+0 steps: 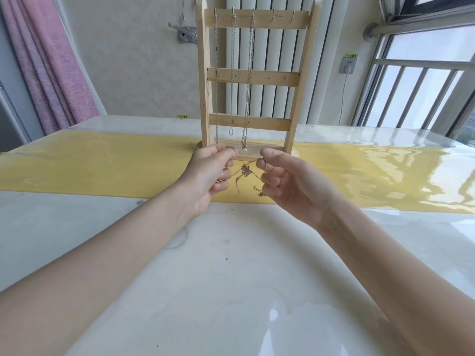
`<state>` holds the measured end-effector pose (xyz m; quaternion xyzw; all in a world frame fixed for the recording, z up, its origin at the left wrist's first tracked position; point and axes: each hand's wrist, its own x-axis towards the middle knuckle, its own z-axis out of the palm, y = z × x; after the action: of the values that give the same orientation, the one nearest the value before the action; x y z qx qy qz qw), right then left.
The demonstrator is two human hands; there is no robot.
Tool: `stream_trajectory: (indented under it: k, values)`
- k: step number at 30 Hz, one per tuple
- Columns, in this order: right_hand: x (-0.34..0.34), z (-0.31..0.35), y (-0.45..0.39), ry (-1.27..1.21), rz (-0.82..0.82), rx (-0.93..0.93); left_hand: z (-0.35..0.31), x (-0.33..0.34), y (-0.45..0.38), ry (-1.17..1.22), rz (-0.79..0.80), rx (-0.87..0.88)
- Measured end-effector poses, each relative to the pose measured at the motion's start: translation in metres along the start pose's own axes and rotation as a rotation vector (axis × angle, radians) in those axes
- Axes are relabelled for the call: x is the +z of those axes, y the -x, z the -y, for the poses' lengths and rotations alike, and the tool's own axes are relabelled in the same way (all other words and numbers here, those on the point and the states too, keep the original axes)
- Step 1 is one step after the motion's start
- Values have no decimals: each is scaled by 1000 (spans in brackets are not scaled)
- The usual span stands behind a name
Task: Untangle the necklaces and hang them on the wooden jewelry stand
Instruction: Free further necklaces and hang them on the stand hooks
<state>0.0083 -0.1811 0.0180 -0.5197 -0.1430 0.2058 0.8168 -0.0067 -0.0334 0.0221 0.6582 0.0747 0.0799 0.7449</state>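
Head view of two bare hands working a knot of fine chain above a glossy pale surface. The left hand has its grip closed: thumb and forefinger pinch one strand of the tangled necklaces at the upper left, the remaining fingers curled beneath. The right hand likewise has its grip clamped on the chain, thumb and forefinger pinching a strand at the upper right, with the lower fingers bent and touching trailing ends. Between the two hands the strand is drawn nearly taut, and the knot, with a small square pendant, hangs just below it; loose ends dangle toward a yellow runner that crosses the surface from side to side.

Just behind the hands stands the wooden jewelry stand, upright on its base, with three crossbars and a row of hooks on the top bar. Three hung necklaces drop from the three leftmost hooks; the two hooks to the right are bare. A pink curtain hangs at far left, a window at right.
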Motion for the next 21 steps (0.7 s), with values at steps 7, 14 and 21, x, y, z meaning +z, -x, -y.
stream_trajectory:
  k: [7,14,21]
  values:
    - [0,0,1,-57,-6,7,1,4,5,-66,91,-67]
    - [2,-3,1,-20,-9,-13,3,3,4,-87,76,-68]
    - [-4,2,1,-35,-92,-49,5,1,1,-65,198,-27]
